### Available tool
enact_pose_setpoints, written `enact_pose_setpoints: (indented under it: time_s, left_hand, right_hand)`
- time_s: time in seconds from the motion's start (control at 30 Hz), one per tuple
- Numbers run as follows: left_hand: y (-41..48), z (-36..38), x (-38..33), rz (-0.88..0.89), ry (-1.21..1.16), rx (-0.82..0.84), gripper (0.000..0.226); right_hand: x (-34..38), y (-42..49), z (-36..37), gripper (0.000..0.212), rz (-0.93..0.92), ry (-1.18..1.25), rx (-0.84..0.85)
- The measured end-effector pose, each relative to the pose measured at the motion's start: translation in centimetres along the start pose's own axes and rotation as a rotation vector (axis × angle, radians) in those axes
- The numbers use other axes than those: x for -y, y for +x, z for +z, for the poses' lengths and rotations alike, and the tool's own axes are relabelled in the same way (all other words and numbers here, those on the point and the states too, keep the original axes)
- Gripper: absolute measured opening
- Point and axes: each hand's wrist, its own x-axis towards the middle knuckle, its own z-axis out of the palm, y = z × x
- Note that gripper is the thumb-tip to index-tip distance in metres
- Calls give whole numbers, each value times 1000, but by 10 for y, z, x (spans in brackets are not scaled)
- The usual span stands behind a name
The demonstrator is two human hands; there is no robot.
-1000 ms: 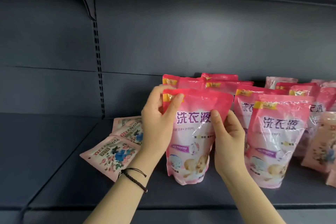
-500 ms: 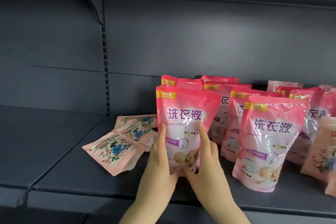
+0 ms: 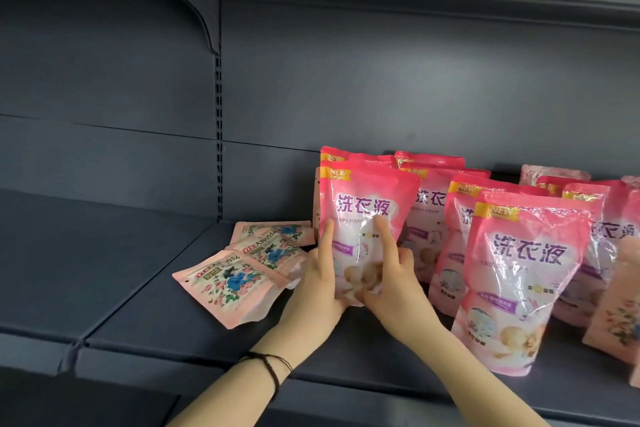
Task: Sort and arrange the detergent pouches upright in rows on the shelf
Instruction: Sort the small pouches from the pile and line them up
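The pouch [image 3: 363, 198] stands upright toward the middle of the shelf [image 3: 166, 343], back from its front edge, at the left end of the pink rows [image 3: 440, 198]. Both hands clamp its base. The left hand [image 3: 322, 284] grips the lower left corner and the right hand [image 3: 393, 288] the lower right, each with an index finger laid up the face. The pouch looks soft and liquid-filled, so if it is let go before the base sits flat it will likely slump forward. It could also tip left onto the floral pouches [image 3: 228, 282] lying flat just beside it. The right forearm passes close to the front pouch [image 3: 519, 274], so a careless pull back could knock that one over.
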Motion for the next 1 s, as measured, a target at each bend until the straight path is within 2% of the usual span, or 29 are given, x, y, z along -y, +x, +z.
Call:
enact_pose_setpoints:
  time_s: [0.1,0.17,0.23,0.27,0.33,0.43,0.67,0.9,1.0]
  left_hand:
    - [-9,-21,-3,3,164,58,101]
    - [-15,-46,-9,68,377,59,68]
    - [-17,-72,-17,180,620,68,26]
    - [-16,-84,-20,215,704,101,21]
    - [-14,-108,-22,226,803,183,29]
    - [-8,-145,-14,207,917,243,42]
    - [14,-219,37,47,1141,389,52]
    - [54,-237,88,-37,1038,508,53]
    - [83,-232,108,-22,1020,560,55]
  right_hand:
    - [6,-9,-21,93,3,-374,64]
    - [14,-12,-36,69,-34,-575,89]
    - [26,-10,-47,39,-55,-639,154]
    - [33,-8,-51,29,-57,-634,202]
    - [49,-1,-54,24,-65,-611,316]
    - [70,13,-52,34,-125,-639,457]
    - [115,48,-24,40,-240,-668,567]
    - [160,103,20,42,-288,-644,604]
    - [170,135,40,41,-228,-661,634]
